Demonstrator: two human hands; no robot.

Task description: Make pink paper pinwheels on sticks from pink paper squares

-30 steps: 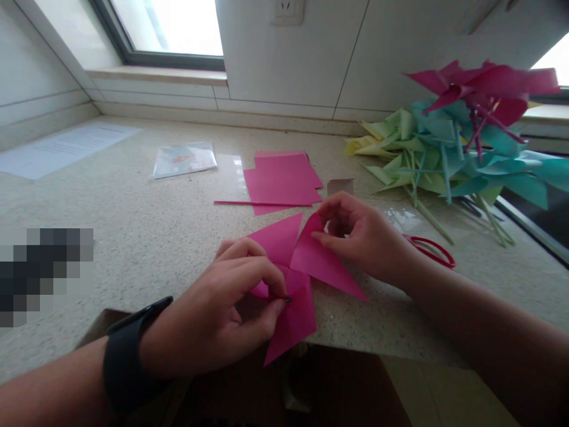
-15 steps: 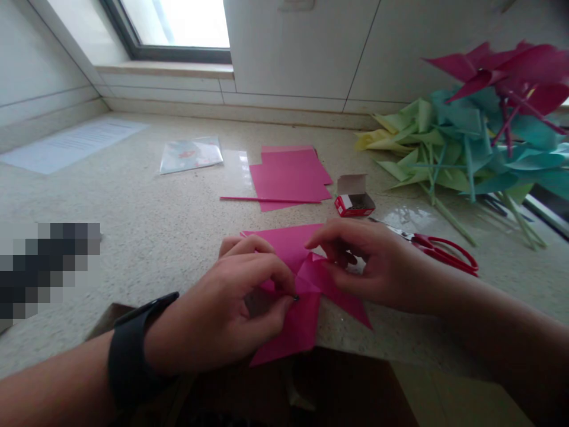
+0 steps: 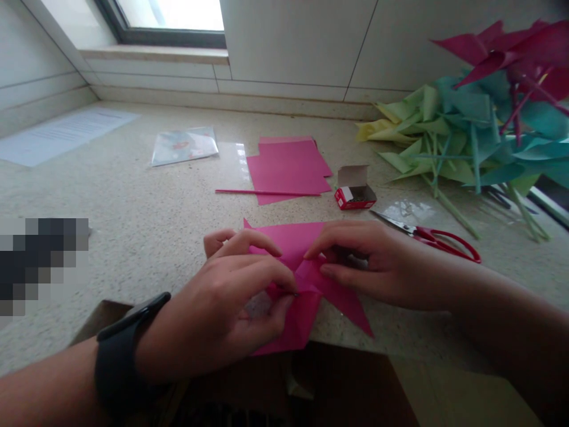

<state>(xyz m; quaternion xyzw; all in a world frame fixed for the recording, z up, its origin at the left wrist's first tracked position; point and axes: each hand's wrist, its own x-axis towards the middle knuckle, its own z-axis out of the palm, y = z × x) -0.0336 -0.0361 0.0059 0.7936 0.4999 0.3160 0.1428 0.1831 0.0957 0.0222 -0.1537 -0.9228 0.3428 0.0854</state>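
A pink paper pinwheel (image 3: 306,308) lies half folded at the near edge of the speckled counter (image 3: 146,219). My left hand (image 3: 222,302), with a black watch on its wrist, pinches the paper's centre, where a small dark pin head shows. My right hand (image 3: 368,264) grips a folded pink flap and presses it down toward that centre. Both hands touch the same sheet.
Pink paper sheets (image 3: 288,166) and a thin pink stick (image 3: 267,192) lie beyond. A small red open box (image 3: 354,193) and red-handled scissors (image 3: 431,237) sit to the right. Finished pinwheels (image 3: 480,118) pile at the far right. A plastic bag (image 3: 184,145) and white paper (image 3: 62,133) lie at the left.
My right hand has brought the raised pink flap down to the centre of the sheet. The left hand keeps its pinch. The view has tilted down a little.
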